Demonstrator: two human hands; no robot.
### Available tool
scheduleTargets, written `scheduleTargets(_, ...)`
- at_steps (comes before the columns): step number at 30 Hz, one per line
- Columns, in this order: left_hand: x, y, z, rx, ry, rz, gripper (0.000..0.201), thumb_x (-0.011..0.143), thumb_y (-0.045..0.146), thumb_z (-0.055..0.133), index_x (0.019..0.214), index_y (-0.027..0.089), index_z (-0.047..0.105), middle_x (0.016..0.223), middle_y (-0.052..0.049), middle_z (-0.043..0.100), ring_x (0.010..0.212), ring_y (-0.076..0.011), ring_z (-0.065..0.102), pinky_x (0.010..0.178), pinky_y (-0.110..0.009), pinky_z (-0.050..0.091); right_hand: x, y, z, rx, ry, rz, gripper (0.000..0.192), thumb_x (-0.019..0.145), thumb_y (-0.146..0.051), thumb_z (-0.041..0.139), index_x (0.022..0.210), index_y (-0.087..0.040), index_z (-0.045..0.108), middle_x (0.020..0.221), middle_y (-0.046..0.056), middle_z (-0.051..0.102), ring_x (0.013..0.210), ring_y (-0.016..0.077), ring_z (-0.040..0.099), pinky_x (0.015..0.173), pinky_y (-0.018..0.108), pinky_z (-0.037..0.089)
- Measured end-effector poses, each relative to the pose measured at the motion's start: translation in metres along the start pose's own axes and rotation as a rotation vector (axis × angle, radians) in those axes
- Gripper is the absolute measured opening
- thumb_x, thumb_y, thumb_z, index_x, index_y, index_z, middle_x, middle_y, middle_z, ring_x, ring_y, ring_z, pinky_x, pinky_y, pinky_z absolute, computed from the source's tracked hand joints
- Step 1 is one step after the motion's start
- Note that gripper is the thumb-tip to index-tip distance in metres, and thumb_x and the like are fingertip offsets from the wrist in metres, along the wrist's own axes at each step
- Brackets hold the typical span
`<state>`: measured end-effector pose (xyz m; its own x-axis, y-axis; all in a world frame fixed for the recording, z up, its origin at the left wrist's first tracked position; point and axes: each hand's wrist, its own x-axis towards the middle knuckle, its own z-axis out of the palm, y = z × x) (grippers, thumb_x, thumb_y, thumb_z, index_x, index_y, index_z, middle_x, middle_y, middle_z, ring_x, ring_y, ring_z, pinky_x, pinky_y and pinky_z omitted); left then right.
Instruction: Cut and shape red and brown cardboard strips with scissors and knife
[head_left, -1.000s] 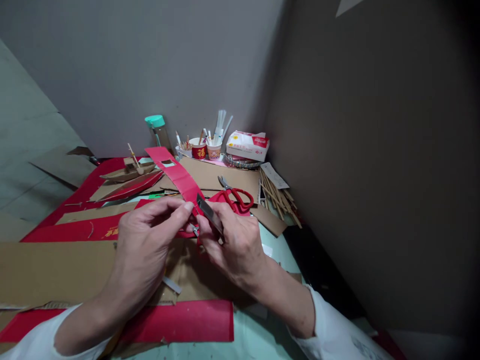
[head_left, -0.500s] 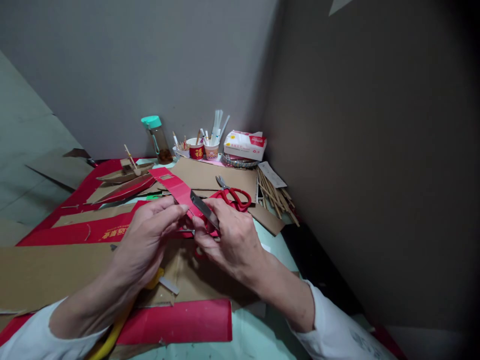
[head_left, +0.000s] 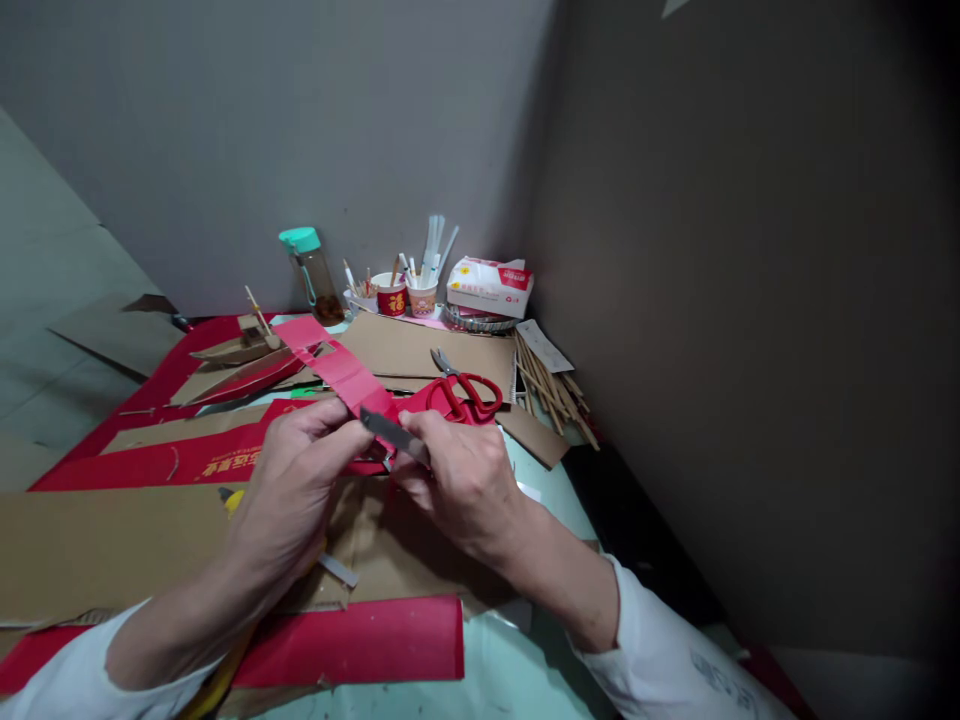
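Note:
A folded red cardboard strip (head_left: pixel 352 375), with a small rectangular opening near its far end, rises from between my hands. My left hand (head_left: pixel 304 460) is closed on its near end, thumb pressed on top. My right hand (head_left: pixel 457 465) pinches a dark flat knife blade (head_left: pixel 394 432), whose tip lies close to my left thumb and across the red strip. Any handle of the blade is hidden by my right fingers. Red-handled scissors (head_left: pixel 480 393) lie just beyond my right hand. A yellow-handled tool (head_left: pixel 235 501) is partly covered by my left wrist.
Cardboard sheets (head_left: pixel 112 550) cover the left of the table. Model boats (head_left: pixel 247 380), a bottle (head_left: pixel 319 285), cups of sticks (head_left: pixel 391 298) and a tissue pack (head_left: pixel 491 290) stand at the back. Wooden sticks (head_left: pixel 555 390) lie right. Walls close off the back and right.
The red strip's far end has swung left and up, showing more of its length. The blade has shifted left, its tip now nearer my left thumb.

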<state>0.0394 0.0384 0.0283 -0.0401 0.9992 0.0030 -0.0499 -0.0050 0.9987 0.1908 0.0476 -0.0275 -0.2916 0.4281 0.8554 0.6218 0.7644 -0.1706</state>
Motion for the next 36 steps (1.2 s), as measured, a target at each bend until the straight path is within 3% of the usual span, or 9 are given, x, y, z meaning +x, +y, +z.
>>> scheduleTargets(3,0.0,0.003,0.001,0.003,0.002,-0.006,0.006,0.067,0.023,0.076,0.062,0.021,0.076,0.059,0.001,0.066,0.059,-0.0136,0.056,0.056,-0.019,0.049,0.0,-0.002,-0.001,0.066,0.008,0.076,0.02,0.105,-0.018,0.048,0.092,-0.016,0.063,0.067,0.001,0.067,0.055,0.015,0.061,0.052,0.031,0.034)
scheduleTargets(5,0.0,0.005,0.002,-0.007,0.002,-0.004,0.005,0.067,0.024,0.077,0.063,0.021,0.078,0.06,0.001,0.068,0.054,-0.0121,0.051,0.052,-0.019,0.047,0.001,-0.003,-0.002,0.122,0.014,0.148,0.018,0.105,-0.019,0.049,0.093,-0.017,0.062,0.069,0.001,0.068,0.055,0.0144,0.06,0.054,0.029,0.036)
scheduleTargets(10,0.0,0.008,0.005,-0.036,-0.004,-0.003,0.005,0.067,0.024,0.078,0.063,0.022,0.079,0.056,0.003,0.063,0.046,-0.009,0.038,0.043,-0.018,0.038,0.01,-0.008,-0.007,0.32,0.028,0.385,0.014,0.1,-0.019,0.053,0.088,-0.02,0.06,0.068,0.0,0.066,0.054,0.0135,0.058,0.056,0.026,0.041)
scheduleTargets(16,-0.001,0.009,0.005,-0.079,0.005,0.002,0.017,0.065,0.02,0.078,0.051,0.025,0.071,0.046,0.008,0.051,0.041,-0.0079,0.031,0.057,-0.021,0.056,0.018,-0.01,-0.011,0.595,-0.013,0.631,0.009,0.096,-0.023,0.058,0.088,-0.02,0.062,0.067,-0.002,0.064,0.057,0.0124,0.058,0.059,0.024,0.045)
scheduleTargets(23,-0.001,0.008,0.003,-0.091,-0.06,-0.021,0.005,0.07,0.02,0.078,0.067,0.022,0.081,0.06,0.0,0.073,0.049,-0.0132,0.058,0.058,-0.022,0.059,0.026,-0.009,-0.018,0.935,-0.069,0.906,0.02,0.099,-0.033,0.055,0.083,-0.021,0.057,0.06,-0.004,0.063,0.046,0.0082,0.042,0.044,0.021,0.034)
scheduleTargets(28,-0.001,0.009,0.005,-0.126,-0.06,-0.051,0.005,0.073,0.021,0.078,0.076,0.022,0.082,0.068,-0.001,0.079,0.056,-0.0157,0.068,0.059,-0.021,0.06,0.031,-0.011,-0.022,1.047,-0.057,0.967,0.021,0.097,-0.035,0.058,0.083,-0.02,0.056,0.058,-0.006,0.061,0.045,0.0062,0.039,0.042,0.019,0.032)
scheduleTargets(36,0.002,0.008,0.002,-0.113,-0.076,-0.05,0.005,0.071,0.023,0.084,0.075,0.021,0.082,0.068,-0.001,0.077,0.055,-0.0127,0.063,0.055,-0.018,0.055,0.032,-0.014,-0.024,0.993,-0.033,0.961,0.014,0.095,-0.027,0.06,0.083,-0.02,0.06,0.059,-0.006,0.061,0.048,0.0069,0.046,0.046,0.019,0.037)
